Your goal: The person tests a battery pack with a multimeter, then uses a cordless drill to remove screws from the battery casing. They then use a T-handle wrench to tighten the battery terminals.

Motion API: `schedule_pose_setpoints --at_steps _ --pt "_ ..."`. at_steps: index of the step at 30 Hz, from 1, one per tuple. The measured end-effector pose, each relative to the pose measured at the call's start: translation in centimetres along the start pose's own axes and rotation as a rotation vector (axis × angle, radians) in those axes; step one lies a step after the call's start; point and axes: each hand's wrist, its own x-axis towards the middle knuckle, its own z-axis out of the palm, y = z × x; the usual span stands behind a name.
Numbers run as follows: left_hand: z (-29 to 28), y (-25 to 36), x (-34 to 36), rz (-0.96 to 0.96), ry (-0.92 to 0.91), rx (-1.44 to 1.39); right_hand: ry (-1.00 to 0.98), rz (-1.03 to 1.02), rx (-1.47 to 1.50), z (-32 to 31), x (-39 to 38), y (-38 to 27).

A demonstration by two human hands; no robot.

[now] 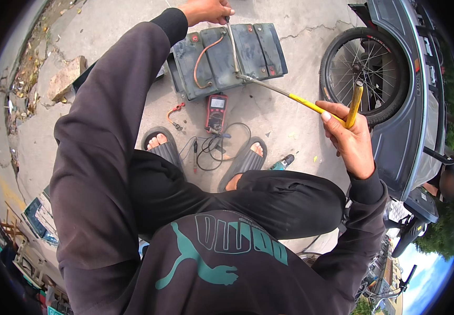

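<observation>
A row of dark grey batteries [214, 60] sits on the concrete ahead of me, with an orange jumper cable [199, 62] joining terminals on it. Above its far edge, my left hand [208, 11] pinches the upper end of a pale, slim cable-like strand [233, 46] whose lower end meets the battery top. My right hand [350, 134] grips a long tool with yellow handle parts [305, 102], one slanting toward the batteries, the other sticking up; its exact kind is unclear. The tool's thin metal tip reaches the strand's lower end; whether it clamps it is too small to tell.
Between my sandalled feet lie a red-and-black multimeter [216, 112] and its coiled leads [222, 144]. A short orange cable [173, 114] is left of it; a teal power tool [283, 161] lies near my right foot. A spoked wheel [361, 68] and grey panel [395, 115] stand right.
</observation>
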Motion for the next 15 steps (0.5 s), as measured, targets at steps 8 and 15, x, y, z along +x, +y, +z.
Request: schedule_pose_setpoints --at_steps 8,15 --pt "-0.8 -0.9 -0.2 -0.04 -0.035 -0.032 -0.035 0.044 0.078 0.6 1.8 -1.4" --pt "-0.6 -0.3 0.0 -0.058 -0.016 -0.006 0.052 0.323 0.352 0.6 3.2 -3.1"
